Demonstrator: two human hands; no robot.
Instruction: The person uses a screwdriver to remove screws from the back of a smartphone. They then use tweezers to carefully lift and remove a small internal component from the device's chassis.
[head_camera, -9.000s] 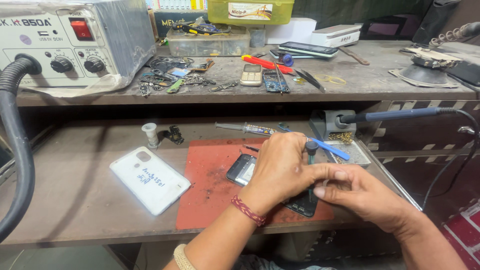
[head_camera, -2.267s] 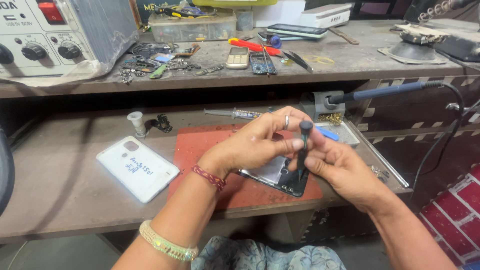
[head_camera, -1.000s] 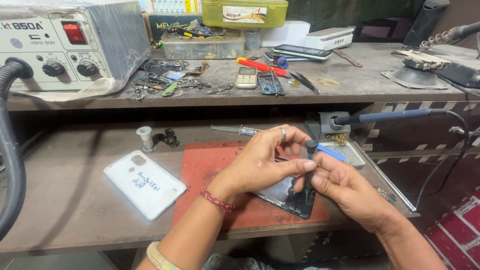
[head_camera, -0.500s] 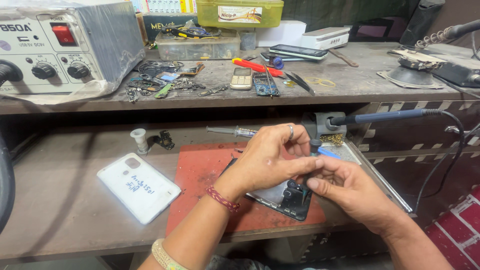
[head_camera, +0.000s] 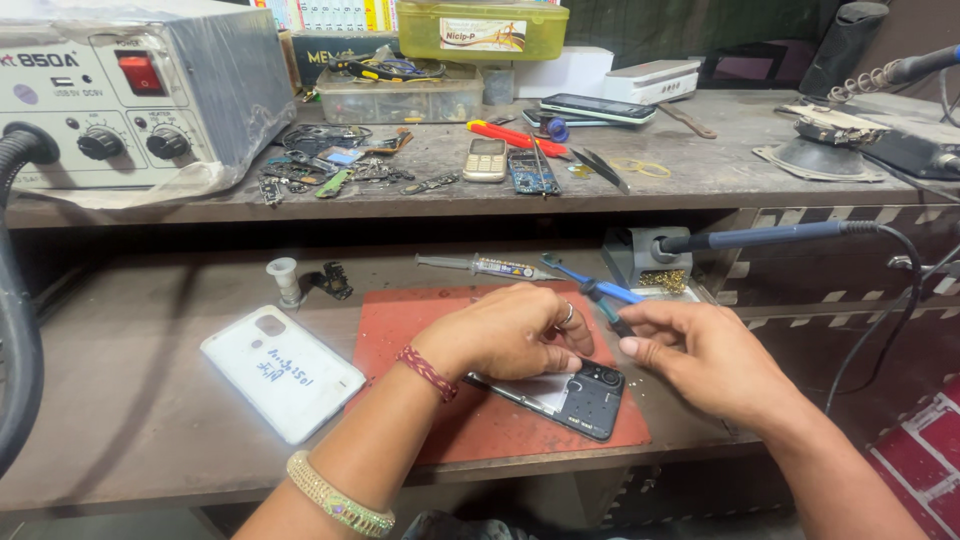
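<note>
Best pinning the opened black phone (head_camera: 575, 392) flat on the red rubber mat (head_camera: 420, 330) with left hand (head_camera: 510, 330) fingers pressing, while right hand (head_camera: 705, 352) pinches a slim dark tool (head_camera: 612, 318) steadily.

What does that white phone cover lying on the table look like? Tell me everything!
The white phone cover is a flat rounded rectangle that looks like plastic. It lies with its outer side up, turned at an angle, on the lower wooden bench, left of the red mat. Near its upper corner is a square cut-out for a camera, and some dark handwriting sits in its middle. Neither hand touches it; the left hand rests on the opened phone further right.
</note>
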